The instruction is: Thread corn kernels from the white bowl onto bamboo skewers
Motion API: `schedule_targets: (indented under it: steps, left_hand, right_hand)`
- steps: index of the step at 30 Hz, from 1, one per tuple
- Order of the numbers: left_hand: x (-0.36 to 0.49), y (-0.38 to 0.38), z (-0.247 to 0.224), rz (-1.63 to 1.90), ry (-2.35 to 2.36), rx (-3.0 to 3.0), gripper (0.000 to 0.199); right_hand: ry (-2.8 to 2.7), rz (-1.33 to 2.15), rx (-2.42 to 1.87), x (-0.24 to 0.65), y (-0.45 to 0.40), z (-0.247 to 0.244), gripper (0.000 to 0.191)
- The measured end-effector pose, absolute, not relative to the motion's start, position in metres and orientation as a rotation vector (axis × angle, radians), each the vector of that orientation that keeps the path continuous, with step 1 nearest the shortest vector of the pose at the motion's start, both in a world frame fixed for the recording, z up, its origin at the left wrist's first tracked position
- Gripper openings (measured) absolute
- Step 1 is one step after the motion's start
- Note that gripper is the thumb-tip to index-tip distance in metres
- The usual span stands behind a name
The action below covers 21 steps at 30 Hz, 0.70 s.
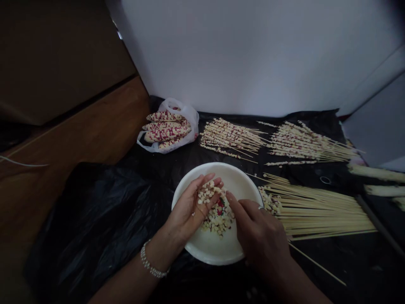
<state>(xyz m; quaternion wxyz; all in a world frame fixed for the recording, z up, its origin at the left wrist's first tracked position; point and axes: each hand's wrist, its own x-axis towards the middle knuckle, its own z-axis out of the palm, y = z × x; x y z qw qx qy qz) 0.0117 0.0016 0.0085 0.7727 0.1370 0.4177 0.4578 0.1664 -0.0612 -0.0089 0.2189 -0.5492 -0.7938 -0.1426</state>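
My left hand point(196, 204) is turned palm up over the white bowl, its fingers slightly curled around a heap of pale corn kernels point(207, 193). Close by on its right, my right hand point(257, 223) is closed on a thin wooden skewer point(318, 264), whose far end sticks out behind the hand to the lower right. The skewer's front end is mostly hidden by my fingers, near the kernels. More loose kernels point(218, 221) lie in the bottom of the white bowl point(194, 252), where a red and green printed pattern partly shows.
Behind the bowl, a plastic bag point(190, 112) holds several speckled corn cobs point(166, 134). Two piles of kernel-threaded skewers point(232, 136) lie on black plastic sheeting point(126, 219). Bare skewers point(322, 209) are spread at the right, near stripped cobs point(379, 172). A pale wall point(237, 55) stands behind.
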Motion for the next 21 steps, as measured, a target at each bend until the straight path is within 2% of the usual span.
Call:
schedule_targets:
  steps: [9, 21]
  left_hand:
    - [0.013, -0.005, -0.005, 1.002, 0.985, 0.401, 0.017]
    - [0.014, -0.005, 0.002, 1.020, 1.007, 0.397, 0.013]
  right_hand:
    - [-2.136, -0.309, -1.527, 0.168, -0.061, -0.012, 0.046]
    - [-2.205, -0.473, -1.521, 0.167, -0.064, -0.007, 0.050]
